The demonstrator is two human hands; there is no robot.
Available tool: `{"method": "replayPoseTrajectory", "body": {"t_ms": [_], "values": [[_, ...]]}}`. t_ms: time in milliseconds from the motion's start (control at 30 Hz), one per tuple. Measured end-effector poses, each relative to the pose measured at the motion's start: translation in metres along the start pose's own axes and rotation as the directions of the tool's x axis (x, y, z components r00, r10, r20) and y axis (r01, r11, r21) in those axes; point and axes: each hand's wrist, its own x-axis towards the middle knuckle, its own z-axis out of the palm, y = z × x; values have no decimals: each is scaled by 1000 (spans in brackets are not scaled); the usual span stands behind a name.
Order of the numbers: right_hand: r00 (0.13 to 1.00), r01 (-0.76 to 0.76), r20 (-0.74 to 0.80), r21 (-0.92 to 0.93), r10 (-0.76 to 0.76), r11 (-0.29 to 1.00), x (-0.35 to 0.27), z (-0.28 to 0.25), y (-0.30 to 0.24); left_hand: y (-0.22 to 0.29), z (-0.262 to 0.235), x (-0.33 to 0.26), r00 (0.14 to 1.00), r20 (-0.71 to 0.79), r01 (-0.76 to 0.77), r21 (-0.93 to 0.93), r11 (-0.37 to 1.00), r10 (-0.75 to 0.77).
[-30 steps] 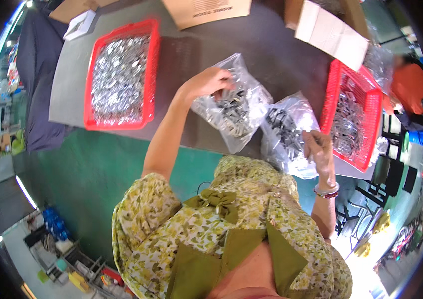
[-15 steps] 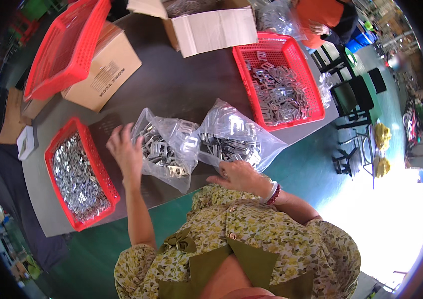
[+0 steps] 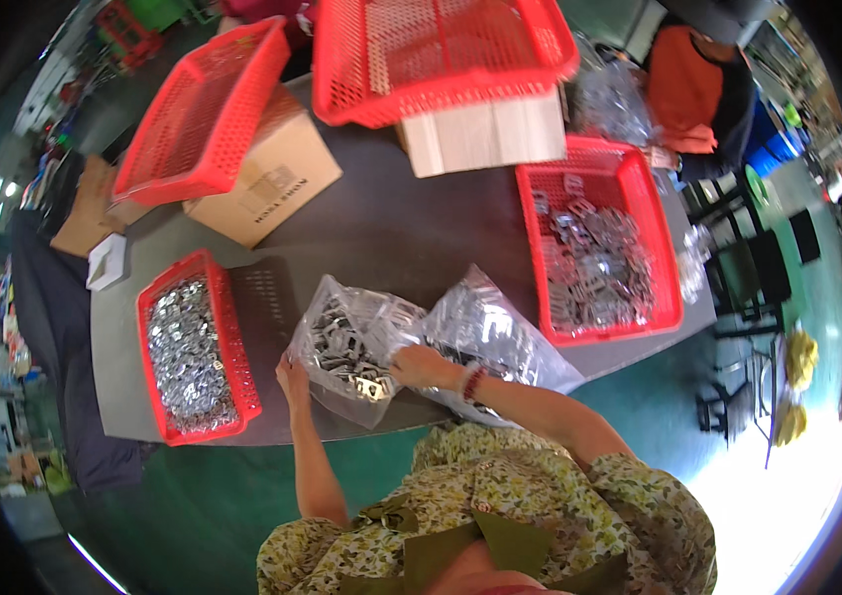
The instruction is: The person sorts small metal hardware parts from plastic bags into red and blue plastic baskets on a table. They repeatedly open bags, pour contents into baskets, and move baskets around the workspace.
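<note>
From my remote station I record a floral blouse, yellow and green on a pale ground, with full, short sleeves. The collar is plain olive; a matching bow sits left. Behind the right hand I log a white bangle and a dark red beaded bracelet.

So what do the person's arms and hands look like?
The left hand and right hand are gloveless, the forearms bare. Loose, short sleeves have a yellow-green leafy print. The right wrist wears a pale bangle and a dark red bracelet.
</note>
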Motion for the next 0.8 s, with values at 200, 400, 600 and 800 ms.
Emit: {"method": "replayPoseTrajectory", "body": {"t_ms": [200, 400, 600, 800], "values": [[995, -102, 40, 352, 94, 930, -31, -47, -31, 127, -35, -79, 972, -72, 99, -741, 664, -224], [963, -268, 118, 544, 244, 795, -44, -43, -59, 178, -85, -139, 904, 259, -160, -535, 829, 342], [997, -67, 36, 161, 62, 985, -21, -4, -77, 138, -88, -134, 971, 239, 128, -614, 779, 28], [997, -30, -55, 292, 48, 956, -18, 50, -86, 89, -82, -158, 924, 370, 148, -569, 809, 91]]}}
